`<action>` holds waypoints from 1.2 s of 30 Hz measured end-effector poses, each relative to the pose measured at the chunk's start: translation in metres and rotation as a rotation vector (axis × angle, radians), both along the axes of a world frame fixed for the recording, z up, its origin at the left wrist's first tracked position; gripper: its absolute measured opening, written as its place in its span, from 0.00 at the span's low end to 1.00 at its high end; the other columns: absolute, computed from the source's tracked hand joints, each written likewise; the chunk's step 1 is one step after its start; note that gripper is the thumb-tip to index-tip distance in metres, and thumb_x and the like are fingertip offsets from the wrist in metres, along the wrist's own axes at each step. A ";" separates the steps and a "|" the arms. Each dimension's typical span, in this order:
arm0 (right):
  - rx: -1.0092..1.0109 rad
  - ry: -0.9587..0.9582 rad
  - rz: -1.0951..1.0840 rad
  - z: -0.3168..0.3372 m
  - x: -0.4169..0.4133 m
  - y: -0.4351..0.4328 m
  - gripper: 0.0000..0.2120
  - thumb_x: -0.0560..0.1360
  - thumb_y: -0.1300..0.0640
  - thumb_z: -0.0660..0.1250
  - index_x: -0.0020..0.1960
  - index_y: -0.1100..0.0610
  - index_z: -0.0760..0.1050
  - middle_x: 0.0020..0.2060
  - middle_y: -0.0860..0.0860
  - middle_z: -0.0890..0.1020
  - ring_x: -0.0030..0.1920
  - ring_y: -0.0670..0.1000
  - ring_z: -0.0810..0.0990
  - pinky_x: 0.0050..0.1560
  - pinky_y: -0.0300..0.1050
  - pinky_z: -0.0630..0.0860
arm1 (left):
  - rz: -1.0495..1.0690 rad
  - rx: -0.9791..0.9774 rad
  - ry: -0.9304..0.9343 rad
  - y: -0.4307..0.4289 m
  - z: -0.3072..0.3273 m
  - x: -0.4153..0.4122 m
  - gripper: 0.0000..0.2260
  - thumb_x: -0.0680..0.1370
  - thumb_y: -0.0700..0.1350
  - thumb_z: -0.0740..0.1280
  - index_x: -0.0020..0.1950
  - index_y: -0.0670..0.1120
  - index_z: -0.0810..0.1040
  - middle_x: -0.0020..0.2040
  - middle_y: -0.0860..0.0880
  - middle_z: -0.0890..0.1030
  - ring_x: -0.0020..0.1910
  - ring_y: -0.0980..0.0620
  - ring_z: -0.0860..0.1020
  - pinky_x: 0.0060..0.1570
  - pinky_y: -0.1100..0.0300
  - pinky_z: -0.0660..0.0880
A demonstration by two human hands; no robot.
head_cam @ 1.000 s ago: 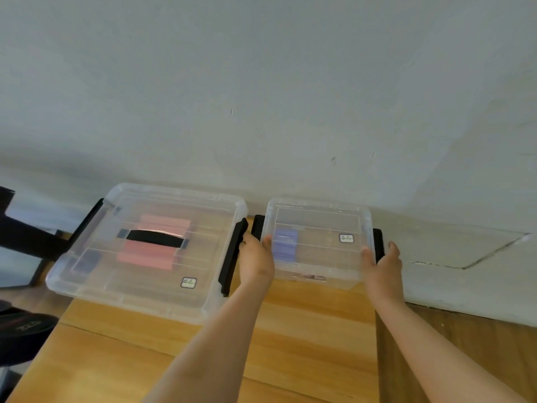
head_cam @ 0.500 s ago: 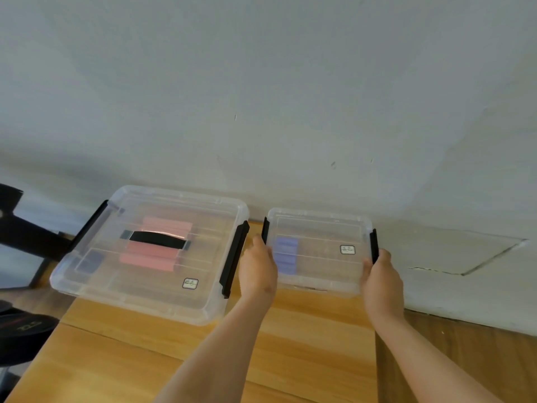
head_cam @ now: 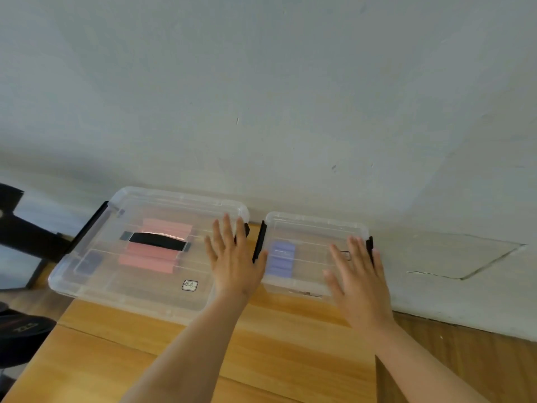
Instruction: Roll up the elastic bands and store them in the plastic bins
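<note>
Head view: left hand point(head_cam: 236, 261) is flat, fingers straight and spread, nothing held. It sits over the right end of the large bin point(head_cam: 180, 196); thumb points at the gap between the bins. Can't tell if it touches the lid.

Right hand point(head_cam: 359, 282) is the same: flat, spread, holding nothing, over the right half of the small bin point(head_cam: 316, 221). Contact unclear. It half covers a small lid label, text not readable.

Writing: rounded-rectangle sticker point(head_cam: 189, 285) on the near right of the large bin's lid, print too small to read. Light lettering on the black weight plate point(head_cam: 23, 330) at lower left, blurred.

Bands are all stored, both lids on:
- pink rolls point(head_cam: 148, 257) mid large bin, lying side by side
- dark roll point(head_cam: 88, 261) at its left end
- purple rolls point(head_cam: 280, 258) at the left end of the small bin

Both bins are clear glossy plastic, shallow, with rounded corners and ribbed lids. Black side latches point(head_cam: 259, 242); black strap handle point(head_cam: 158, 241) across the large lid. The bins stand side by side, apart, at the back edge of a wooden table point(head_cam: 276, 344) with honey-toned planks and visible grain. Matte grey-white wall point(head_cam: 261, 97) behind, thin crack point(head_cam: 465, 269) at right.
</note>
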State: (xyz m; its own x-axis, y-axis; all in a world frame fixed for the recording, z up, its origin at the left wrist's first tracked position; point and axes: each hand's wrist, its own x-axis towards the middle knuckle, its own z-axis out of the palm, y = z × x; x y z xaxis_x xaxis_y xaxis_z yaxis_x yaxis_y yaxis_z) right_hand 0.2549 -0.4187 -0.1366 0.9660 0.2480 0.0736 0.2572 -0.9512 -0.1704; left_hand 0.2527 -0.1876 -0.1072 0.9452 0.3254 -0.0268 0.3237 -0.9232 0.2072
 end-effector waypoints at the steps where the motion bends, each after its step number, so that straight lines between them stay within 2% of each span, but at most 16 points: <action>1: -0.032 0.006 0.040 -0.003 -0.002 0.007 0.28 0.82 0.39 0.43 0.76 0.51 0.59 0.76 0.57 0.58 0.77 0.58 0.53 0.74 0.55 0.48 | 0.046 -0.033 0.043 0.005 -0.001 -0.001 0.39 0.79 0.65 0.54 0.79 0.46 0.38 0.79 0.43 0.37 0.77 0.42 0.34 0.73 0.44 0.34; 4: -0.070 0.052 0.040 -0.008 -0.006 0.018 0.29 0.81 0.36 0.40 0.76 0.49 0.61 0.75 0.58 0.61 0.76 0.60 0.57 0.72 0.57 0.51 | 0.069 -0.132 0.133 0.012 -0.007 -0.003 0.41 0.77 0.68 0.52 0.79 0.46 0.40 0.80 0.45 0.40 0.78 0.46 0.36 0.74 0.43 0.37; 7: -0.093 0.078 0.036 -0.007 -0.006 0.019 0.30 0.82 0.36 0.40 0.75 0.49 0.64 0.74 0.59 0.64 0.75 0.61 0.60 0.71 0.57 0.53 | 0.042 -0.149 0.100 0.014 -0.011 -0.006 0.38 0.78 0.67 0.50 0.80 0.46 0.41 0.80 0.50 0.42 0.78 0.49 0.36 0.75 0.45 0.36; 12: -0.077 0.093 0.029 -0.007 -0.007 0.019 0.30 0.81 0.36 0.39 0.76 0.49 0.62 0.75 0.58 0.61 0.76 0.60 0.57 0.73 0.58 0.53 | -0.090 -0.166 0.041 0.009 -0.012 0.002 0.33 0.81 0.61 0.52 0.80 0.46 0.46 0.80 0.51 0.51 0.78 0.50 0.39 0.76 0.48 0.37; 19: -0.100 0.075 0.003 -0.007 0.003 0.017 0.31 0.82 0.38 0.38 0.75 0.51 0.64 0.74 0.59 0.63 0.76 0.60 0.59 0.73 0.58 0.52 | -0.144 -0.182 0.026 0.002 -0.018 0.015 0.31 0.82 0.59 0.50 0.80 0.46 0.45 0.80 0.50 0.49 0.78 0.50 0.38 0.75 0.49 0.35; 21: -0.103 0.097 -0.010 -0.006 0.009 0.019 0.32 0.81 0.38 0.35 0.77 0.50 0.60 0.76 0.58 0.60 0.77 0.59 0.54 0.76 0.57 0.49 | -0.130 -0.189 0.030 0.003 -0.018 0.020 0.31 0.82 0.59 0.50 0.80 0.46 0.45 0.80 0.50 0.50 0.78 0.51 0.38 0.75 0.49 0.35; 23: -0.103 0.102 -0.017 -0.004 0.016 0.021 0.35 0.78 0.36 0.28 0.78 0.48 0.52 0.78 0.56 0.53 0.78 0.56 0.46 0.77 0.55 0.44 | -0.106 -0.196 0.028 0.003 -0.018 0.025 0.31 0.82 0.60 0.50 0.80 0.47 0.47 0.80 0.51 0.52 0.78 0.52 0.39 0.76 0.49 0.37; 26: -0.125 0.182 -0.026 0.000 0.026 0.023 0.43 0.67 0.35 0.15 0.78 0.45 0.38 0.78 0.54 0.40 0.77 0.54 0.34 0.76 0.53 0.35 | -0.047 -0.208 0.031 -0.001 -0.017 0.032 0.30 0.82 0.61 0.53 0.79 0.48 0.49 0.79 0.51 0.56 0.78 0.51 0.41 0.76 0.47 0.39; 29: -0.157 0.245 -0.031 0.007 0.027 0.027 0.48 0.57 0.35 0.08 0.75 0.44 0.30 0.76 0.53 0.33 0.75 0.53 0.29 0.76 0.54 0.33 | -0.023 -0.171 0.050 -0.004 -0.012 0.039 0.30 0.81 0.61 0.55 0.78 0.47 0.52 0.78 0.51 0.58 0.78 0.47 0.45 0.75 0.45 0.43; 32: -0.143 0.244 -0.027 0.016 0.024 0.028 0.44 0.59 0.34 0.10 0.73 0.44 0.27 0.72 0.52 0.28 0.73 0.53 0.25 0.74 0.53 0.31 | -0.073 -0.120 0.087 -0.003 -0.009 0.039 0.32 0.81 0.62 0.52 0.78 0.45 0.50 0.79 0.49 0.54 0.78 0.45 0.45 0.75 0.46 0.45; 34: -0.100 0.227 0.004 0.025 0.018 0.030 0.39 0.65 0.33 0.16 0.74 0.45 0.29 0.72 0.52 0.29 0.74 0.53 0.27 0.75 0.53 0.31 | -0.135 -0.107 0.071 -0.003 -0.005 0.035 0.33 0.81 0.62 0.50 0.79 0.45 0.45 0.80 0.48 0.50 0.78 0.46 0.41 0.75 0.48 0.42; 36: -0.085 0.213 0.042 0.033 0.015 0.030 0.39 0.67 0.34 0.19 0.76 0.45 0.32 0.74 0.50 0.31 0.75 0.52 0.29 0.75 0.52 0.32 | -0.234 -0.038 0.050 -0.005 0.000 0.029 0.33 0.82 0.61 0.48 0.79 0.46 0.41 0.80 0.48 0.45 0.78 0.47 0.38 0.75 0.50 0.39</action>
